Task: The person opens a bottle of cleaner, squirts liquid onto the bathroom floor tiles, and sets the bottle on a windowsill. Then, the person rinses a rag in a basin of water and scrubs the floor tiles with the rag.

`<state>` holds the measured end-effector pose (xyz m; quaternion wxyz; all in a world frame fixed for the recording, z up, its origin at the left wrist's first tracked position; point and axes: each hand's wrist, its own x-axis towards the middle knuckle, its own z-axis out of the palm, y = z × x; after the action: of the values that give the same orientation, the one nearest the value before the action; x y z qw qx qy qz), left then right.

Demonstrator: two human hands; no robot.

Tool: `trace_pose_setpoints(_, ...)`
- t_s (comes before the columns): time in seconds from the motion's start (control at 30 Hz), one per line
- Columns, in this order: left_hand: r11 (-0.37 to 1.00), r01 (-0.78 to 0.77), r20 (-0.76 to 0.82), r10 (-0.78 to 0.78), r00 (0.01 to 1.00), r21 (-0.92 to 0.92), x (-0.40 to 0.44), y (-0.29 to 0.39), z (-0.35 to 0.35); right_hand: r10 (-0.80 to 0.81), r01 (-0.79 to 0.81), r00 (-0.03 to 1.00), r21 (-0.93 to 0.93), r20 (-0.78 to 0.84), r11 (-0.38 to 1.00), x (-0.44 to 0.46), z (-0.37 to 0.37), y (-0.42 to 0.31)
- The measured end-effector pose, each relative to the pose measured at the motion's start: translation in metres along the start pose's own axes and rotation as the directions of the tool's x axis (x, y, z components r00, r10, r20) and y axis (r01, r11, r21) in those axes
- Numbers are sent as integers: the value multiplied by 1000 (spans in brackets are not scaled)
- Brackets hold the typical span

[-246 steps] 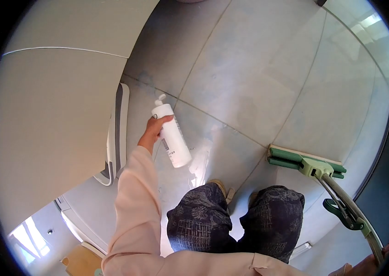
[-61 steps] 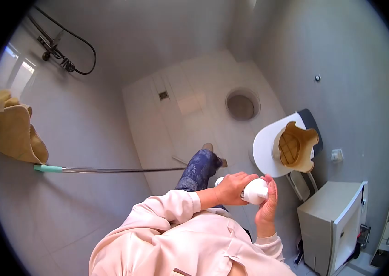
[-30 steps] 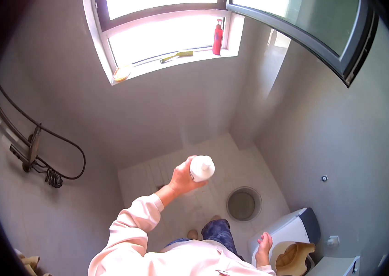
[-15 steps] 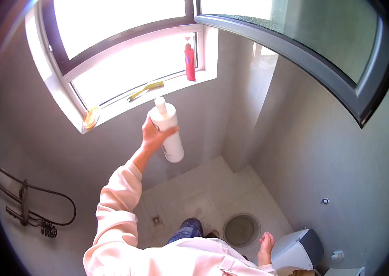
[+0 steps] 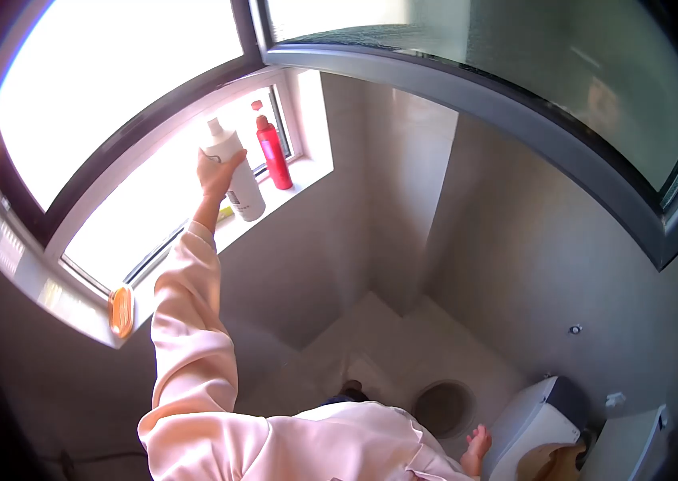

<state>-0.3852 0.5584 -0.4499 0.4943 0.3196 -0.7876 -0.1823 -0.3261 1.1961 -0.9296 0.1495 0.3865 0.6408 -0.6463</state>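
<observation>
My left hand (image 5: 217, 175) is wrapped round a white bottle (image 5: 244, 186) with its white cap closed. The bottle is tilted slightly and overlaps the windowsill (image 5: 231, 230); whether its base touches the sill I cannot tell. Just right of it stands a red pump bottle (image 5: 273, 154). A yellow-green brush (image 5: 225, 212) lies partly hidden behind my wrist and the bottle. At the sill's left end is an orange oval dish (image 5: 121, 311). Low on the right, my right hand (image 5: 478, 443) hangs beside my body with loosely curled fingers and nothing visible in it.
An open window sash (image 5: 483, 92) juts across the upper right. Below are a round opening (image 5: 443, 407) in the floor, a white bin-like unit (image 5: 527, 417) with a tan item (image 5: 551, 462) against it, and a pale cabinet (image 5: 623, 445). A small fitting (image 5: 575, 329) is on the right wall.
My left hand has carried the white bottle from over the floor up to the windowsill beside the red bottle. Earlier both hands were at its cap. My right hand stays low.
</observation>
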Motion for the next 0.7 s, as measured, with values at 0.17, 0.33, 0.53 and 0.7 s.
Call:
trace_pose_setpoints(0.17,994,7,-63,0,998,113,73,-60,17,-2,1,1000,86,14,996,-47,17,19)
trace_pose_setpoints(0.33,970,-175,-37,184,982,169,158,-84,-5,1,15,997,189,-83,982,-130,33,37)
trace_pose_setpoints(0.53,967,-235,192,250,949,-97,234,-115,21,88,-53,979,193,-182,980,-211,62,79)
trace_pose_setpoints(0.7,954,-289,177,298,938,-75,239,-146,54,41,-9,967,127,-251,992,-223,89,116)
